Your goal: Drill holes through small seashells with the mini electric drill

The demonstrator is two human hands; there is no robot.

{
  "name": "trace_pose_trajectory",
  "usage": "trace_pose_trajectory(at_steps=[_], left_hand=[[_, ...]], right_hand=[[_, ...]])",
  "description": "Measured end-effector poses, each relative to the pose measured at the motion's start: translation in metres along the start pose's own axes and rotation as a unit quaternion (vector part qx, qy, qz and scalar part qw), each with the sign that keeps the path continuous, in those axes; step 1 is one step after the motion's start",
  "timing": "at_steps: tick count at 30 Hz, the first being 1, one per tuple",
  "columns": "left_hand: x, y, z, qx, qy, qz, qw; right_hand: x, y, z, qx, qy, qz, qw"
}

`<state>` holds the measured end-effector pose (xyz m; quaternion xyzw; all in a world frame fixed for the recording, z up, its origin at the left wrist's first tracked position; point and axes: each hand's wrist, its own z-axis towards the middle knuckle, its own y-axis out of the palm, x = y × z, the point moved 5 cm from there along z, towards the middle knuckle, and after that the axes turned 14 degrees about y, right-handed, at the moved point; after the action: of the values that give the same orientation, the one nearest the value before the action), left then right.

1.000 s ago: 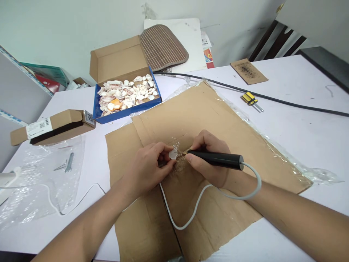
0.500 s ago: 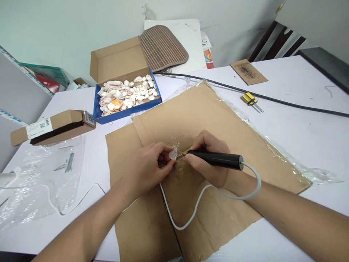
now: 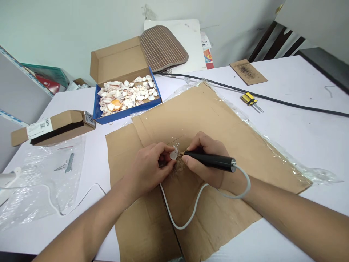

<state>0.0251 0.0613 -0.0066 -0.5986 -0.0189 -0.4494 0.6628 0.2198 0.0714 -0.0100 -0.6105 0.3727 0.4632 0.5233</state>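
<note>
Between thumb and fingertips, my left hand (image 3: 152, 163) pinches a small white shell (image 3: 173, 154) just above the cardboard sheet (image 3: 218, 211). My right hand (image 3: 208, 160) is closed around a black pen-shaped electric drill (image 3: 209, 161), held like a pencil. Its thin tip points left and meets or nearly meets the shell; contact is too small to make out. From the drill's back end a white cord (image 3: 195, 207) loops under my right wrist and across the cardboard. White crumbs (image 3: 176, 140) lie on the cardboard just beyond the shell.
A blue-edged open box (image 3: 128, 109) of shells stands back left, near a narrow cardboard box (image 3: 62, 125). Bubble wrap (image 3: 46, 182) with a grey tool lies left. A black cable (image 3: 272, 97), yellow-handled screwdrivers (image 3: 249, 99) and a speckled cardboard piece (image 3: 248, 72) lie back right.
The drill's back end has swung slightly left and toward me, with my right hand shifting a little left. The shell stays in my left fingers, nearly unmoved.
</note>
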Motion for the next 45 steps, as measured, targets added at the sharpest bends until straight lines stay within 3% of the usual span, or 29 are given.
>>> trace_pose_trajectory(at_steps=[6,17,26,33,36,41,45], left_hand=[[0.0,-0.005,-0.001,0.002,-0.022,0.024,0.999],[-0.001,-0.002,-0.001,0.024,-0.002,0.012,1.0],[0.018,-0.016,-0.003,0.135,0.135,-0.01,0.982],[0.024,-0.011,-0.003,0.136,0.189,0.152,0.961],[0.021,-0.013,-0.002,0.135,0.173,0.184,0.958],[0.015,-0.014,-0.001,0.109,0.09,0.081,0.987],[0.011,-0.014,-0.003,0.109,0.052,0.045,0.992]], right_hand=[[0.002,-0.012,-0.002,0.104,-0.002,0.082,0.991],[0.015,-0.015,0.0,0.141,0.034,0.169,0.975],[0.025,-0.014,0.007,0.155,0.073,0.213,0.962],[0.02,-0.011,0.008,0.132,0.074,0.233,0.961],[0.016,-0.012,0.008,0.129,0.07,0.214,0.966],[0.011,-0.011,0.006,0.104,0.063,0.191,0.974],[0.01,-0.01,0.006,0.098,0.064,0.188,0.975]])
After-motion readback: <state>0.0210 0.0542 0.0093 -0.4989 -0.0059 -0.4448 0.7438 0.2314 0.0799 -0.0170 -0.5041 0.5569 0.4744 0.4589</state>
